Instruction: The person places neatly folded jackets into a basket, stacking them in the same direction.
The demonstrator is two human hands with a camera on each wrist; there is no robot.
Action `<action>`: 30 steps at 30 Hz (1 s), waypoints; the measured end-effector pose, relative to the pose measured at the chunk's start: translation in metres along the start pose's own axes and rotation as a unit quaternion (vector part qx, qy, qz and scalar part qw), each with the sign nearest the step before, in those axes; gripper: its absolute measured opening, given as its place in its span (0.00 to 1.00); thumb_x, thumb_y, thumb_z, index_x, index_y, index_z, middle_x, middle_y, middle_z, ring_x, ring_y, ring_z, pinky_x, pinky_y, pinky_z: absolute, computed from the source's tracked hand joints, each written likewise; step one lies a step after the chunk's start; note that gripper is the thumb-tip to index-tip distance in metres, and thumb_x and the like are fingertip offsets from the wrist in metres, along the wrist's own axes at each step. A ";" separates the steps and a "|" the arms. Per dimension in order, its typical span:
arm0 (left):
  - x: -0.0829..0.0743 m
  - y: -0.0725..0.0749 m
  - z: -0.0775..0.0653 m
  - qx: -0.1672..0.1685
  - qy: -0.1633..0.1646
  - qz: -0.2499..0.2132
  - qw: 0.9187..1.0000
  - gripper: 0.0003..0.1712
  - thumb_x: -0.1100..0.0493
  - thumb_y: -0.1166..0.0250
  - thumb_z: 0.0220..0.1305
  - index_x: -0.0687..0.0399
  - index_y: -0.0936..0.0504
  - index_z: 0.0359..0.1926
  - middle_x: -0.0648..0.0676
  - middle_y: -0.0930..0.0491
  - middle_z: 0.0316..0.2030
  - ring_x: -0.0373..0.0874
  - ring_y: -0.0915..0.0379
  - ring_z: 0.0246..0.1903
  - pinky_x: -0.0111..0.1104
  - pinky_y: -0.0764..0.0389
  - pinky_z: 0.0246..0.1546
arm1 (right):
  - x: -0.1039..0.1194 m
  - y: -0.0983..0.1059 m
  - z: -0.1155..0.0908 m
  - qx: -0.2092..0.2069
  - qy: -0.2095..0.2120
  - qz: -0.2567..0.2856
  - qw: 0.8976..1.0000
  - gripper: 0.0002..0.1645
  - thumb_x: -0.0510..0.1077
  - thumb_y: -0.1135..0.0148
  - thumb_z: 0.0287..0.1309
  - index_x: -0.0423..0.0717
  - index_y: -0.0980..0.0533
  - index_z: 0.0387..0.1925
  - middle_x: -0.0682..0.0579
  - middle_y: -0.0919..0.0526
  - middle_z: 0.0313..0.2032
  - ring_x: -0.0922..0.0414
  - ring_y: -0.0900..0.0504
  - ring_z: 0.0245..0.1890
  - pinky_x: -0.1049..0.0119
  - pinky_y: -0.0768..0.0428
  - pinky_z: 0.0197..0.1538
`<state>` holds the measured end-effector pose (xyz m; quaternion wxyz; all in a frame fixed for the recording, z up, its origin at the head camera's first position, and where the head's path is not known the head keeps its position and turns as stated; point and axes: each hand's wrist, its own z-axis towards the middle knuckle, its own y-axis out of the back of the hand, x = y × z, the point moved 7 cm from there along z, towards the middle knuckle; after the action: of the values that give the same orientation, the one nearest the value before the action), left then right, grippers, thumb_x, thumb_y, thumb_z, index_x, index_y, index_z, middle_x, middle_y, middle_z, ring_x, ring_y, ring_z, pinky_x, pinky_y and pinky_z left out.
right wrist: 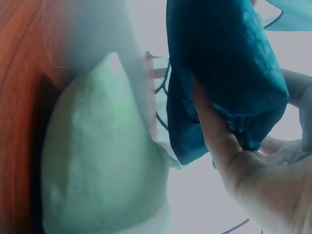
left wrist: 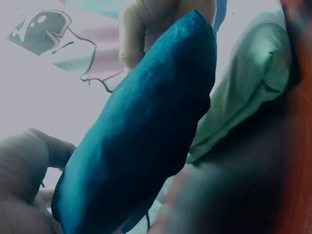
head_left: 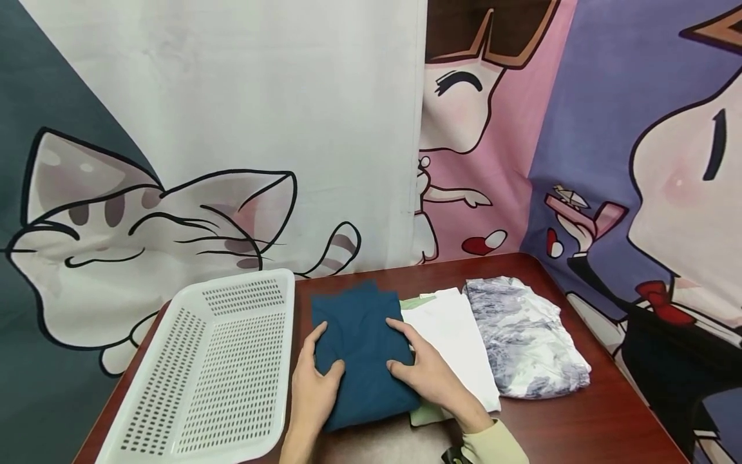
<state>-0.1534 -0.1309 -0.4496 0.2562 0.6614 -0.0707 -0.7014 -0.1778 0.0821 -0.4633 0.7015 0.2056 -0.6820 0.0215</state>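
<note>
A dark blue folded garment [head_left: 362, 348] is held between both hands in the head view. My left hand [head_left: 313, 380] grips its left side, and my right hand [head_left: 431, 374] grips its right side; both thumbs lie on top. From the right wrist view, the fingers [right wrist: 217, 131] reach beneath the blue cloth, which is raised off the table there. The left wrist view shows its thick, rounded near edge, with the left hand [left wrist: 24, 170] against it. Just right of it lie a white folded garment [head_left: 458, 341] and a light green one [head_left: 427, 415] partly covered by the white.
A white perforated plastic basket [head_left: 286, 361] stands on the left of the reddish-brown table [head_left: 574, 428]. At the right lies a grey-and-white patterned folded garment [head_left: 527, 341]. Cartoon-printed cloth [head_left: 359, 129] hangs behind the table.
</note>
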 end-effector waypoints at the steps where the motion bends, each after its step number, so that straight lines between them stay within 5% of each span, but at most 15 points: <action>1: -0.002 0.001 0.000 0.003 -0.006 -0.017 1.000 0.42 0.70 0.35 0.61 0.46 0.29 0.77 0.60 0.31 0.74 0.60 0.28 0.66 0.57 0.26 0.61 | 0.001 0.001 -0.001 0.002 0.000 0.009 1.000 0.43 0.43 0.31 0.67 0.58 0.36 0.80 0.39 0.25 0.69 0.44 0.17 0.59 0.44 0.20 0.58; 8: -0.017 0.009 -0.003 0.034 -0.034 -0.133 0.990 0.43 0.75 0.38 0.67 0.47 0.33 0.80 0.59 0.35 0.76 0.57 0.26 0.66 0.42 0.23 0.60 | 0.015 0.004 -0.008 0.020 0.009 0.089 0.996 0.44 0.43 0.32 0.70 0.59 0.38 0.81 0.40 0.31 0.73 0.46 0.16 0.59 0.54 0.15 0.53; 15: -0.025 0.020 -0.004 0.043 -0.043 -0.196 0.979 0.43 0.79 0.40 0.68 0.50 0.34 0.80 0.59 0.38 0.77 0.53 0.30 0.67 0.26 0.24 0.57 | 0.026 0.004 -0.010 0.060 0.027 0.215 0.974 0.43 0.38 0.37 0.73 0.45 0.43 0.83 0.33 0.35 0.70 0.45 0.16 0.60 0.54 0.14 0.53; 21: -0.028 0.028 -0.006 0.048 -0.044 -0.181 0.981 0.42 0.76 0.36 0.69 0.47 0.32 0.80 0.57 0.38 0.77 0.44 0.31 0.63 0.25 0.26 0.56 | 0.030 0.004 -0.011 0.053 0.026 0.210 0.976 0.42 0.38 0.35 0.73 0.49 0.40 0.82 0.35 0.34 0.70 0.46 0.17 0.61 0.52 0.14 0.52; 23: -0.029 0.031 -0.006 0.045 -0.047 -0.165 0.984 0.42 0.75 0.34 0.68 0.45 0.31 0.79 0.59 0.30 0.70 0.40 0.25 0.52 0.25 0.23 0.52 | 0.032 0.004 -0.012 0.050 0.026 0.201 0.978 0.42 0.38 0.35 0.72 0.52 0.39 0.82 0.38 0.36 0.73 0.46 0.17 0.62 0.51 0.13 0.51; 28: -0.033 0.038 -0.003 0.077 -0.047 -0.185 0.979 0.42 0.74 0.34 0.70 0.45 0.32 0.79 0.60 0.28 0.66 0.41 0.16 0.47 0.32 0.15 0.46 | 0.042 0.005 -0.012 0.043 0.033 0.189 0.981 0.42 0.39 0.34 0.72 0.57 0.38 0.81 0.40 0.34 0.75 0.45 0.16 0.61 0.50 0.12 0.49; 30: -0.036 0.042 -0.002 0.094 -0.044 -0.204 0.973 0.41 0.74 0.35 0.71 0.47 0.34 0.80 0.59 0.33 0.73 0.44 0.16 0.53 0.37 0.13 0.46 | 0.046 0.005 -0.011 0.047 0.038 0.192 0.980 0.42 0.39 0.34 0.72 0.57 0.38 0.81 0.41 0.34 0.75 0.45 0.16 0.61 0.49 0.12 0.49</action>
<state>-0.1404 -0.1499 -0.4000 0.0413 0.6511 -0.0111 -0.7578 -0.1655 0.0781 -0.4171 0.6995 0.1024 -0.6797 0.1955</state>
